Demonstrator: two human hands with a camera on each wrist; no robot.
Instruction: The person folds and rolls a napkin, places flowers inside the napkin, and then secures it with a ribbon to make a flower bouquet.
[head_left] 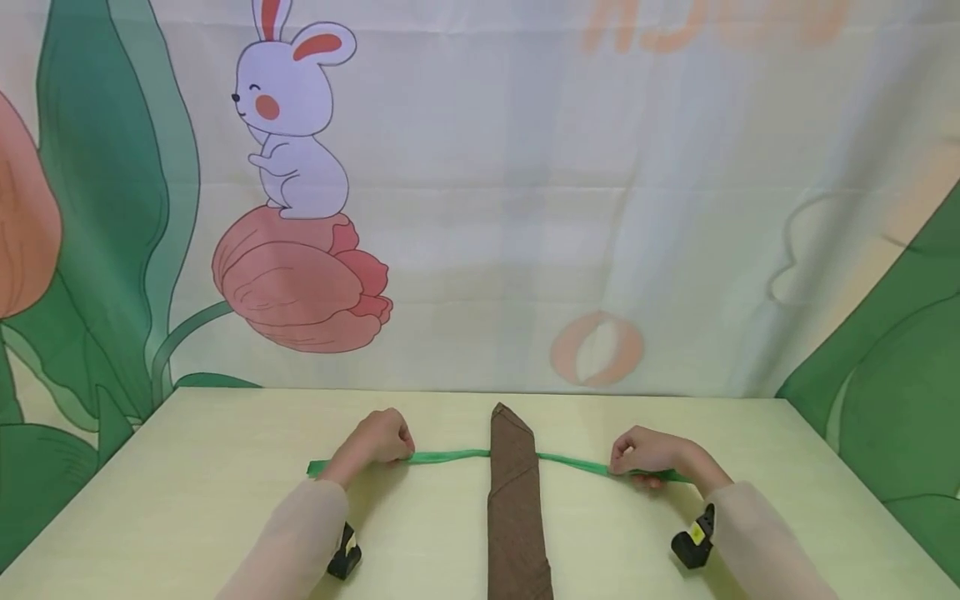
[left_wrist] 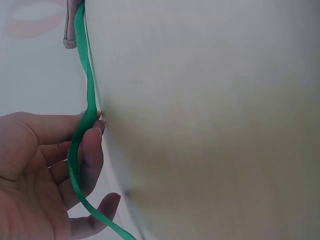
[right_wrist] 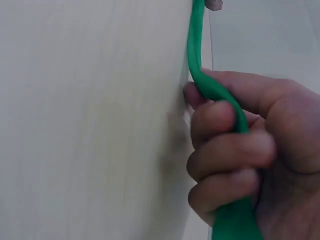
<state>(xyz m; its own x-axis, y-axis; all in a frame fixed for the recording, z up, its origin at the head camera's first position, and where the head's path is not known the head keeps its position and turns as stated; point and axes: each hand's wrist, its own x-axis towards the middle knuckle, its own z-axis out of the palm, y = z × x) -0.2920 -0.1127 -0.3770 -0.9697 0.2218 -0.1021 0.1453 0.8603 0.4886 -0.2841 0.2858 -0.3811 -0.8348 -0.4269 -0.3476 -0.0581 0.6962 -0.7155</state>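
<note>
A long brown folded cloth strip (head_left: 517, 508) lies on the table, its pointed end toward the back. Crossing behind or under it near that end is a green ribbon (head_left: 450, 456), stretching out to both sides. My left hand (head_left: 378, 437) pinches the ribbon left of the cloth; in the left wrist view the ribbon (left_wrist: 90, 90) runs between thumb and fingers, its tail hanging over the palm. On the other side, my right hand (head_left: 648, 452) grips the ribbon. Curled fingers wrap it in the right wrist view, where the ribbon (right_wrist: 212, 87) passes through the hand.
The pale table (head_left: 420, 533) ends at a printed curtain (head_left: 480, 250) with a rabbit and flowers. Small black wrist cameras sit below each forearm, the left camera (head_left: 345, 554) and the right camera (head_left: 693, 540).
</note>
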